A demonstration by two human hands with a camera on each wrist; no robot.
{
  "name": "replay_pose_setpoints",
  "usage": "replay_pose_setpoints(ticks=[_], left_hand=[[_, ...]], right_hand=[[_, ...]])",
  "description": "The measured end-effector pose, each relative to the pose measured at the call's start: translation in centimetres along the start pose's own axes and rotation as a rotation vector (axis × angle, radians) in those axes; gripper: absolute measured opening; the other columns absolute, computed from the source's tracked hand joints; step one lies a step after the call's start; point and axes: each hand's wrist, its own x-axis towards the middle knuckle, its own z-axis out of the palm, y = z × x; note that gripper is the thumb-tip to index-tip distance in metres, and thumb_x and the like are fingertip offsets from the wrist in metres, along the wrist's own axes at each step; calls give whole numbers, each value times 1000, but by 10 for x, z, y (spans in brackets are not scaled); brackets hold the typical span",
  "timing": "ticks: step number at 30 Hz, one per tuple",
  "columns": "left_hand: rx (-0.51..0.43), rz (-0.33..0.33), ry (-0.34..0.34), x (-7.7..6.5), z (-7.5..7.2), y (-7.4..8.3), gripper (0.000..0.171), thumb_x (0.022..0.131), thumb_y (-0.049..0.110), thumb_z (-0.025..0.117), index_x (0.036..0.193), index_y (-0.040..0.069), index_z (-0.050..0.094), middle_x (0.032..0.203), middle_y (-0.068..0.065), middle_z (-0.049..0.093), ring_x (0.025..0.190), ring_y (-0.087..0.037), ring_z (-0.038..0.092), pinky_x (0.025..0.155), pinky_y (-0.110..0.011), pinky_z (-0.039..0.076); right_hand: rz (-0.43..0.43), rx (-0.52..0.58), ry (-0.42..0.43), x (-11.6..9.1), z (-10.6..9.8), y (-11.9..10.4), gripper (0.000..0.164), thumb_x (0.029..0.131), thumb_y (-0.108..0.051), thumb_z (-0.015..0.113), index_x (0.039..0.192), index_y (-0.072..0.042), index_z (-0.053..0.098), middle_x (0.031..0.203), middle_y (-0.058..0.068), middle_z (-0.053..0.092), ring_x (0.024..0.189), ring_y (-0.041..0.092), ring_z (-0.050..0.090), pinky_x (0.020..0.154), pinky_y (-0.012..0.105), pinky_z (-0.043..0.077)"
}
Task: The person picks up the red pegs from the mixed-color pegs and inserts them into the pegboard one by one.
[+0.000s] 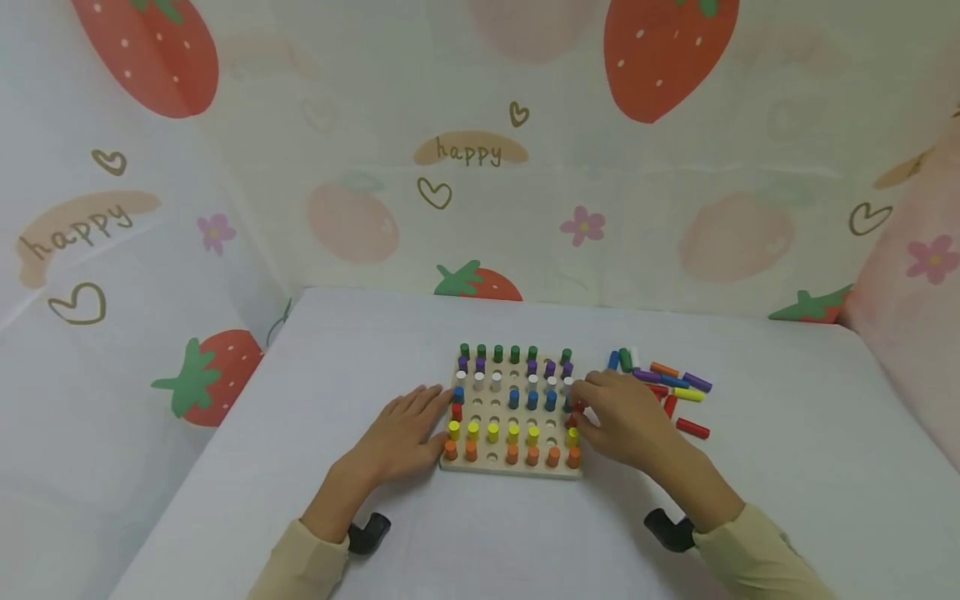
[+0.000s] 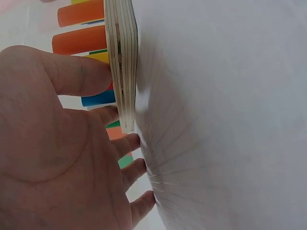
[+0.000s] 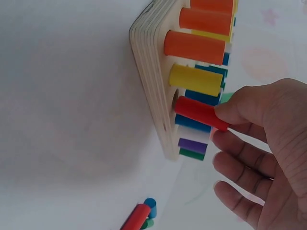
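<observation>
Bench (image 1: 787, 433) under a plain white cloth. Wooden pegboard (image 1: 510, 471) sits flat at centre, coloured pegs standing in rows. Loose pegs (image 1: 671, 385) lie scattered just right of it. Left hand (image 1: 401, 433) rests on cloth, touching the pegboard's edge.

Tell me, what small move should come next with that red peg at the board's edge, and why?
Probably push the red peg the rest of the way into its hole. The right hand pinches it with its tip just at an open hole in the wooden board, not yet seated like the yellow peg beside it. The left hand rests against the board's other side, so it likely won't slide.
</observation>
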Motion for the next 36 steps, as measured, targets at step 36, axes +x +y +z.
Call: replay_pose_setpoints(ticks=[36], left_hand=[[-11, 3, -15, 0, -2, 0, 68, 106, 36, 47, 167, 10, 32, 174, -16, 32, 164, -40, 23, 134, -64, 19]], right_hand=[[-166, 70, -104, 47, 10, -55, 16, 95, -20, 78, 111, -16, 77, 105, 1, 74, 99, 20, 63, 98, 38, 60]])
